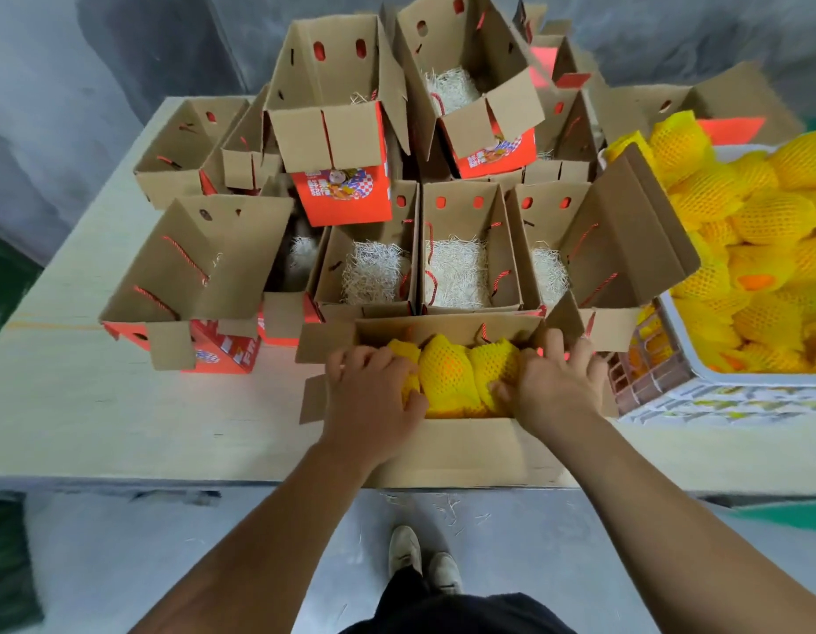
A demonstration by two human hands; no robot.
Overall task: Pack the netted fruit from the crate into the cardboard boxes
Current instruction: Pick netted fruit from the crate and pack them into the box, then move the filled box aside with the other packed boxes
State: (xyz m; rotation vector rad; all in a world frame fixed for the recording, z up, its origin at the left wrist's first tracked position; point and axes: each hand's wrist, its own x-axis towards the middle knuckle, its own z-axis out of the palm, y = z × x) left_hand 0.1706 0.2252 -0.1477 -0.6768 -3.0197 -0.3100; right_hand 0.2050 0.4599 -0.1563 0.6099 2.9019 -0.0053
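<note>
Head view: left hand (374, 395) and right hand (552, 382) grip yellow foam-netted fruit (447, 377) inside nearest brown cardboard box (447, 446); several straw-lined boxes (461, 272) remain unfilled, white plastic crate (726, 382) still full.

1. Near box (465, 446), open, at the surface (99, 395) edge, holding three netted fruit (447, 377) side by side.
2. Left hand (374, 400), fingers curled on the leftmost fruit.
3. Right hand (552, 382), fingers curled over the rightmost fruit and the box's right end.
4. Row of open boxes (461, 267) behind, lined with pale shredded filler (458, 272); further boxes stacked behind them.
5. Crate (671, 382), right of the near box, heaped with yellow-netted fruit.
6. Shoes (424, 560) on the grey floor below.
</note>
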